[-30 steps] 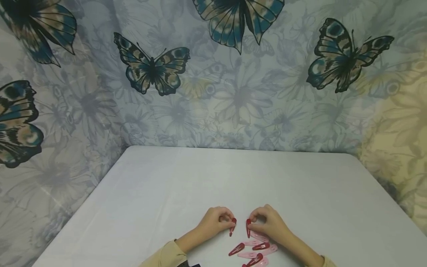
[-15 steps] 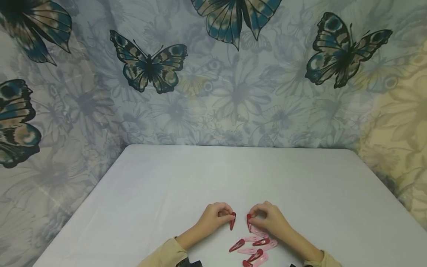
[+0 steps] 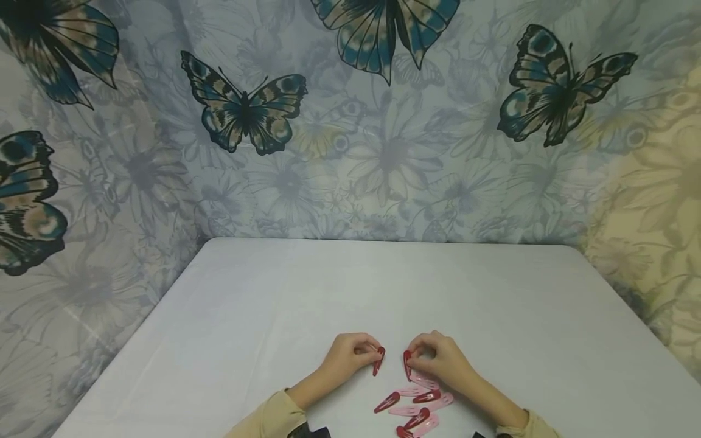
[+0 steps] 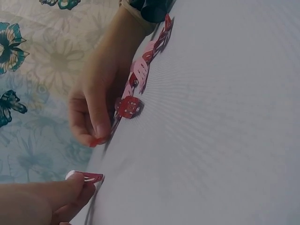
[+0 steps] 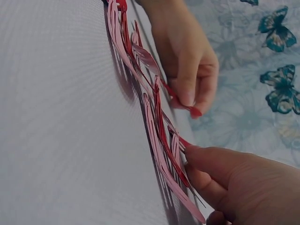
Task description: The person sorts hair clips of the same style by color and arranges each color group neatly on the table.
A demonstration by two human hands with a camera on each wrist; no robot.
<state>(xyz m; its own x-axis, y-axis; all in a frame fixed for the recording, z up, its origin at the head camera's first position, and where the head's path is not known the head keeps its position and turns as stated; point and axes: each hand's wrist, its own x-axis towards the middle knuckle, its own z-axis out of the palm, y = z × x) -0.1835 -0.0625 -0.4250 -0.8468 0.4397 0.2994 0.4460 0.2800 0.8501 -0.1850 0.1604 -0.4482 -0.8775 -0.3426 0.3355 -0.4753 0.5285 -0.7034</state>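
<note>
Between thumb and fingertips, my left hand (image 3: 348, 358) pinches a dark red snap hair clip (image 3: 378, 361), its narrow end pointing down toward the table. Facing it across a small gap, my right hand (image 3: 442, 360) pinches a second dark red hair clip (image 3: 407, 365). In the right wrist view the right hand (image 5: 248, 183) is close beside several pink and red clips. Nearer to me lies a loose pile with a pink hair clip (image 3: 424, 381), a red hair clip (image 3: 387, 402) and others, partly overlapping.
The white table (image 3: 274, 292) stretches back to a wall covering (image 3: 394, 182) printed with butterflies and flowers. Dark wrist gear (image 3: 309, 431) sits at the left cuff. The clip pile is close to my right forearm.
Both hands have kept their pinch on the red clips. The left hand's clip has tilted a little. The head view has shifted slightly; the pile looks the same.
</note>
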